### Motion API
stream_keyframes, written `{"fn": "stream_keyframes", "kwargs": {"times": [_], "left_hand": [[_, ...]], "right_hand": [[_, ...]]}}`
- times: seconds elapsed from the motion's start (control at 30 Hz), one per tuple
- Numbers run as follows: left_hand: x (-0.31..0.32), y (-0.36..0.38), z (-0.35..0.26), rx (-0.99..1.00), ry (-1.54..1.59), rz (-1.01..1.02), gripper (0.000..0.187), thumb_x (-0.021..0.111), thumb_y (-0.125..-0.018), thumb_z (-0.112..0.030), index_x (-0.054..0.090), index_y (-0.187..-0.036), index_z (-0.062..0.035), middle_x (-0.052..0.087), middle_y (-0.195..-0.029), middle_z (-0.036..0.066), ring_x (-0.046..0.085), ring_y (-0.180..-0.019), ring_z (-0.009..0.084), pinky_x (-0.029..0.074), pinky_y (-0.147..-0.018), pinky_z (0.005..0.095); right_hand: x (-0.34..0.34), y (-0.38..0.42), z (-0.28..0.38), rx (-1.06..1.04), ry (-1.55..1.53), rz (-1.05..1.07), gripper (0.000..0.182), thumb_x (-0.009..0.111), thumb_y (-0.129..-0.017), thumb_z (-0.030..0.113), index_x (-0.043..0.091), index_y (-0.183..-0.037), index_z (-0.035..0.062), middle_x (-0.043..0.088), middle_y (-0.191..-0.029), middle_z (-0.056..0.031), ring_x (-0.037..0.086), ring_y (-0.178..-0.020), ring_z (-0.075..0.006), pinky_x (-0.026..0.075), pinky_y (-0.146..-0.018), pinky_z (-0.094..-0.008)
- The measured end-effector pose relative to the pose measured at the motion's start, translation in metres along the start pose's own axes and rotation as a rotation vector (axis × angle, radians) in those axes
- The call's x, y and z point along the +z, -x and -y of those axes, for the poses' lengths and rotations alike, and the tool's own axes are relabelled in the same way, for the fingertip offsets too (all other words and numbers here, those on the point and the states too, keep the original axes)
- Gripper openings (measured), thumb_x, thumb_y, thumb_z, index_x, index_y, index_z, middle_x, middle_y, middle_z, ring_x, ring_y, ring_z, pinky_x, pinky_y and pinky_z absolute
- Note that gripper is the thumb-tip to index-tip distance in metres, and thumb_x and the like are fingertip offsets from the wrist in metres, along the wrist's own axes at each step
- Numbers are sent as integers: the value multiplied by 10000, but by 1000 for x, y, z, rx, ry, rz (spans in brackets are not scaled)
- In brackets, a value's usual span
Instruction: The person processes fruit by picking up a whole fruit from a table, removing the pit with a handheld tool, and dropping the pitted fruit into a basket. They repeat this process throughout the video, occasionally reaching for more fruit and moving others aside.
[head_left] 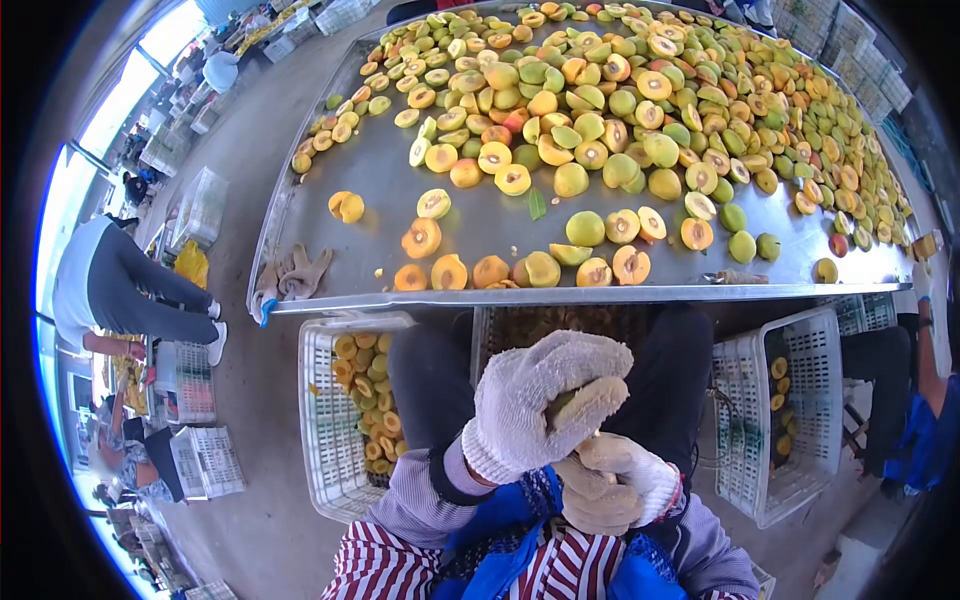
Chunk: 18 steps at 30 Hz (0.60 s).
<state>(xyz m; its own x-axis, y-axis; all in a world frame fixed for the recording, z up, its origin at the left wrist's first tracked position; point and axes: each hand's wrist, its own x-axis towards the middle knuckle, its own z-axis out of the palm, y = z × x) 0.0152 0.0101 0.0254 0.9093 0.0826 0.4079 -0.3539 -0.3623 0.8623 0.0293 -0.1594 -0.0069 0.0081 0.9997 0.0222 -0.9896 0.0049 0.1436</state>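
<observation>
- The left hand point(525, 400), in a pale work glove, curls around a greenish piece of fruit point(562, 403), mostly hidden, above the lap.
- The right hand point(603, 488), also gloved, has its fingers bunched just below and touching the left glove; I cannot tell whether it grips anything.
- Just beyond the knees, fruit halves point(494, 157) lie along the near edge of the metal table point(335, 260) and heap up farther back.
- Spare gloves point(303, 272) rest at its near left corner.
- Crates point(322, 440) holding fruit flank the legs.
</observation>
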Motion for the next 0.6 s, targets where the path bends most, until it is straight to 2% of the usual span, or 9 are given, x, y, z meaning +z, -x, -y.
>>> {"fn": "stream_keyframes", "kwargs": {"times": [0.03, 0.17, 0.23, 0.3, 0.33, 0.4, 0.47, 0.53, 0.6], "left_hand": [[0, 2, 3, -39, 83, 19, 243, 752, -821, -105, 705, -1049, -35, 728, -989, 146, 726, -833, 237, 567, -692, 332], [7, 7, 7, 39, 300, -22, 210, 714, -868, -107, 697, -1050, -4, 725, -986, 145, 714, -846, 220, 561, -729, 329], [8, 7, -3, -355, 678, -29, 268, 626, -926, -179, 686, -1012, 67, 707, -1026, 216, 705, -888, 270, 574, -773, 375], [9, 2, -4, -464, 672, -12, 283, 611, -941, -192, 682, -1019, 71, 706, -1028, 212, 701, -893, 260, 575, -766, 373], [10, -1, -4, -571, 665, 5, 299, 597, -957, -204, 679, -1025, 74, 706, -1030, 209, 698, -897, 250, 575, -760, 372], [7, -2, 3, -430, 537, 44, 255, 609, -932, -168, 691, -1011, 60, 717, -1006, 198, 707, -893, 270, 574, -768, 372], [5, -6, 10, 110, 136, 34, 220, 637, -885, -138, 705, -989, 44, 727, -987, 187, 714, -887, 299, 571, -781, 367], [7, -6, 10, 39, 165, 20, 209, 670, -828, -110, 716, -975, 32, 731, -982, 188, 715, -894, 329, 568, -800, 364], [8, -7, 18, 185, 243, 31, 196, 662, -868, -103, 709, -1002, 32, 727, -994, 175, 713, -874, 279, 566, -786, 352]], "right_hand": [[-1, 0, 0, -4, 2, 2, 316, 536, -1017, 294, 516, -809, 56, 378, -459, 24, 335, -320, -86, 311, -316, -247], [-3, 4, -3, 10, 1, 33, 309, 542, -1011, 293, 512, -810, 61, 371, -444, 31, 345, -315, -88, 348, -329, -253], [0, 5, -4, 39, -25, 71, 303, 545, -1009, 286, 513, -810, 60, 370, -445, 30, 343, -315, -89, 358, -334, -255], [11, 7, -5, -98, 104, -290, 296, 559, -1004, 280, 511, -812, 60, 381, -456, 28, 346, -322, -89, 343, -335, -254], [11, 7, -3, -98, 107, -290, 296, 559, -1004, 280, 511, -812, 60, 381, -456, 28, 346, -322, -89, 343, -335, -254], [6, 5, 0, -32, 86, -81, 296, 570, -1001, 281, 511, -813, 60, 403, -480, 22, 354, -338, -89, 327, -339, -245], [1, 4, 2, -4, 38, -32, 301, 573, -1001, 288, 512, -812, 61, 408, -490, 19, 356, -344, -89, 325, -343, -242], [1, 5, 3, 19, 0, 18, 307, 577, -1001, 296, 513, -811, 63, 414, -499, 17, 358, -350, -89, 323, -346, -238], [3, 7, 0, -43, 62, -37, 301, 569, -1004, 289, 517, -811, 64, 410, -507, 16, 356, -358, -92, 323, -349, -242]]}}
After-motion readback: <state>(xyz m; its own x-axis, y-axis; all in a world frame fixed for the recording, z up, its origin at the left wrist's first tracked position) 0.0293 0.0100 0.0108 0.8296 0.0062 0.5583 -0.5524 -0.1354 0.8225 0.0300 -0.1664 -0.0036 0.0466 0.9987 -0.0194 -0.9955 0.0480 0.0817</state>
